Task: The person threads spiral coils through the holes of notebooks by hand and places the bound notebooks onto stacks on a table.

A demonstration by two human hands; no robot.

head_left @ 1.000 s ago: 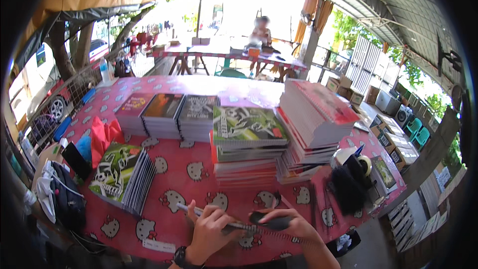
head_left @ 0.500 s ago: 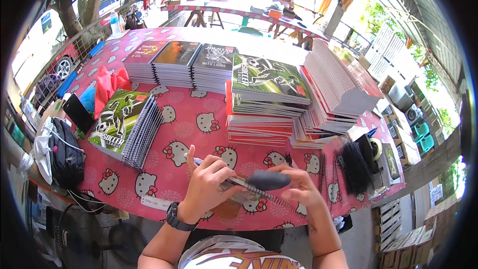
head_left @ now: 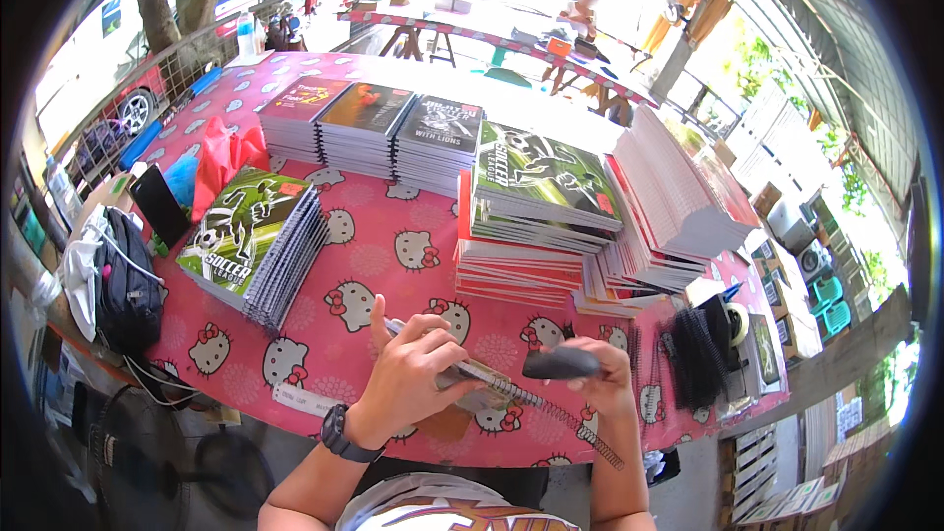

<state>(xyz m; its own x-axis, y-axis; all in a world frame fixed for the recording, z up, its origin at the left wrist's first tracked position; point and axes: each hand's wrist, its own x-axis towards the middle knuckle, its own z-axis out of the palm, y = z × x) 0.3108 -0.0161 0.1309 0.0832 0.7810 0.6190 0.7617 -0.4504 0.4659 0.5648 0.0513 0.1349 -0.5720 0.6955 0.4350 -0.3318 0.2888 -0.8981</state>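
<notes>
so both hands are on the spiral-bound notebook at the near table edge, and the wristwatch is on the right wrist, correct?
Not quite. The head view shows the wristwatch on the left wrist, not the right. The rest holds: the left hand and right hand are both at the spiral-bound notebook by the near table edge; the right hand also grips a dark handheld tool.

hands gripping spiral notebook, stacked books

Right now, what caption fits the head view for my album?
Left hand steadies a spiral-bound notebook while right hand holds a dark tool.
</notes>
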